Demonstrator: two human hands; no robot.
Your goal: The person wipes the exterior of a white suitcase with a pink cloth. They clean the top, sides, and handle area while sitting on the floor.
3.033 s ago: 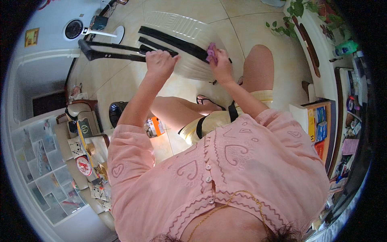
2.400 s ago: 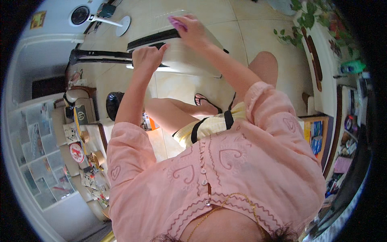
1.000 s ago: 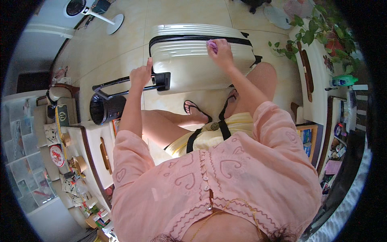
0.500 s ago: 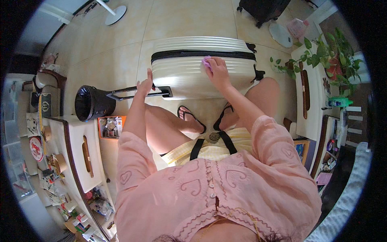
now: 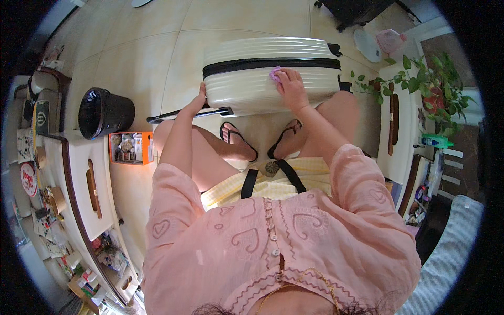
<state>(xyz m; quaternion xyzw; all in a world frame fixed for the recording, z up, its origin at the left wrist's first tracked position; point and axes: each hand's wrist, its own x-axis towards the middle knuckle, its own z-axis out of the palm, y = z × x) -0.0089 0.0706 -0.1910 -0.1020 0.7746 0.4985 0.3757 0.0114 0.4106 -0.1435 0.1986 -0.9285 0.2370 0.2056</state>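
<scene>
A pearl-white ribbed suitcase [image 5: 247,94] lies on its side on the floor in front of my feet, a black band running along its length. My right hand [image 5: 293,90] is closed on a crumpled purple cloth [image 5: 275,74], pressed to the suitcase's upper face just below the band. Against the suitcase's left end rests my left hand [image 5: 197,102], with fingers stretched along it; some of them are hidden. The black pull-out handle [image 5: 212,112] extends leftward from that end, passing beneath my left forearm.
A black bin [image 5: 107,113] and an orange box [image 5: 131,148] of small things stand at the left, beside a white drawer cabinet [image 5: 86,184]. At the right are another white cabinet [image 5: 401,126] and a trailing plant [image 5: 420,79]. A black suitcase [image 5: 354,11] stands at the back.
The suitcase has shifted slightly to the right, farther from the bin, with both hands still on it. The right hand with the cloth has moved along with it. The view has shifted too.
</scene>
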